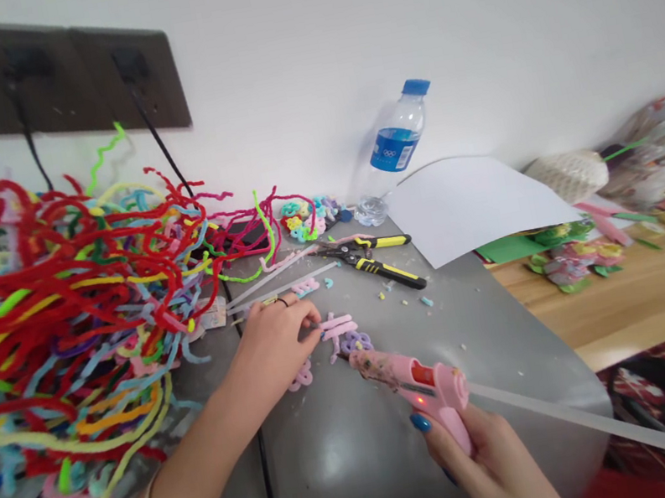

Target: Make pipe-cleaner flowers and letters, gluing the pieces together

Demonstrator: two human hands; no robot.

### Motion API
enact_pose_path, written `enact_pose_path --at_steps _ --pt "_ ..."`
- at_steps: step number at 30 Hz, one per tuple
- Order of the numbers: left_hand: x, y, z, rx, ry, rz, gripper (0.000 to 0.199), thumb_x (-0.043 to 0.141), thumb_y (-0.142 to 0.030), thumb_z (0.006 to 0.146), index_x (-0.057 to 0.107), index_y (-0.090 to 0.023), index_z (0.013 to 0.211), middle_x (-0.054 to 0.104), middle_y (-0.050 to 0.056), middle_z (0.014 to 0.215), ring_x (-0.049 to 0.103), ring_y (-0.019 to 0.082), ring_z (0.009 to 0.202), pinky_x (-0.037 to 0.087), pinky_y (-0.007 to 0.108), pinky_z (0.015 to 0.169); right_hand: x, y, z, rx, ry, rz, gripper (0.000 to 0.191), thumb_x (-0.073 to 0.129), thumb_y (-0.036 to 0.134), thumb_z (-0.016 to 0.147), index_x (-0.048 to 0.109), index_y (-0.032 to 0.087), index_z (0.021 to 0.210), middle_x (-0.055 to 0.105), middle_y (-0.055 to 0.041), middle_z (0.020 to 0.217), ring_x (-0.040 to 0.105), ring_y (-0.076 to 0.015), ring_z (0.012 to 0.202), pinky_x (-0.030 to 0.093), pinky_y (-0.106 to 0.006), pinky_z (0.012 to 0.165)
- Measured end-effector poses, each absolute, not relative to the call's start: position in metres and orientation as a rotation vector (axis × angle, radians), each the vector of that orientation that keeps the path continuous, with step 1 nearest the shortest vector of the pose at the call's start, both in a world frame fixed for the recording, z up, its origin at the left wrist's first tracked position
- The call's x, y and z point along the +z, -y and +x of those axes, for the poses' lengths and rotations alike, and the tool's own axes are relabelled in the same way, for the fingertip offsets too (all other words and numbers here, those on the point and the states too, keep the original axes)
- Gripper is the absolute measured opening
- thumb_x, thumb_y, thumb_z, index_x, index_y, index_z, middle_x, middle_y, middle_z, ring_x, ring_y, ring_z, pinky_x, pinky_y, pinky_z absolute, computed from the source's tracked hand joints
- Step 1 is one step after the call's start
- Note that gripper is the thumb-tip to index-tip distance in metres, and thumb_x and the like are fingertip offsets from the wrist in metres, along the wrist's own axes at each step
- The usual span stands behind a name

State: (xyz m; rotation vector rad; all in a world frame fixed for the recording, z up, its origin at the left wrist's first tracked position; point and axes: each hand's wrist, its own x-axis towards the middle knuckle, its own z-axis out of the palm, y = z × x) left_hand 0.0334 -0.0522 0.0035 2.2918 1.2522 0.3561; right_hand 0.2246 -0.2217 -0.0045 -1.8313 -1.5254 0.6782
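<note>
On the grey worktop (483,351), I've got my right hand (492,460) wrapped round a pink glue gun (401,371), nozzle right by some purple loops (357,341) — left hand's (280,338) thumb and finger pinching a fuzzy pink piece (341,329) just beside them, pliers (383,264) lying behind.

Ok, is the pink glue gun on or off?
On, it appears: a red indicator light glows on the pink glue gun.
</note>
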Motion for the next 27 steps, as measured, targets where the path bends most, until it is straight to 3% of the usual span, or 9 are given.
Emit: enact_pose_path --at_steps 15,22,27 --pt "0.0033 0.0519 0.0327 0.31 -1.234 2.328 0.008 0.061 -0.019 0.086 0.069 -0.021 0.089 0.072 0.001 0.091 0.066 0.022 0.089 0.039 0.037 0.086 -0.0015 0.2188 0.2226 0.642 1.454 -1.835 0.043 0.055 0.044 0.088 0.044 0.023 0.052 0.04 0.0037 0.046 0.032 -0.0107 0.042 0.031 -0.022 0.039" --pt "0.0038 0.0526 0.0328 0.303 -1.227 2.324 0.008 0.062 -0.018 0.086 0.069 -0.021 0.089 0.072 0.002 0.092 0.065 0.021 0.09 0.038 0.038 0.086 0.0018 0.2197 0.2235 0.617 1.541 -1.832 0.038 0.057 0.042 0.087 0.057 0.019 0.057 0.045 0.0017 0.048 0.036 -0.0121 0.044 0.029 -0.022 0.039" --pt "0.004 0.0524 0.0326 0.298 -1.228 2.333 0.008 0.062 -0.019 0.086 0.069 -0.021 0.09 0.072 0.002 0.092 0.065 0.022 0.09 0.038 0.038 0.087 0.0011 0.2223 0.2275 0.659 1.54 -1.834 0.035 0.057 0.043 0.088 0.065 0.017 0.066 0.053 -0.0002 0.052 0.043 -0.0129 0.045 0.035 -0.022 0.041"
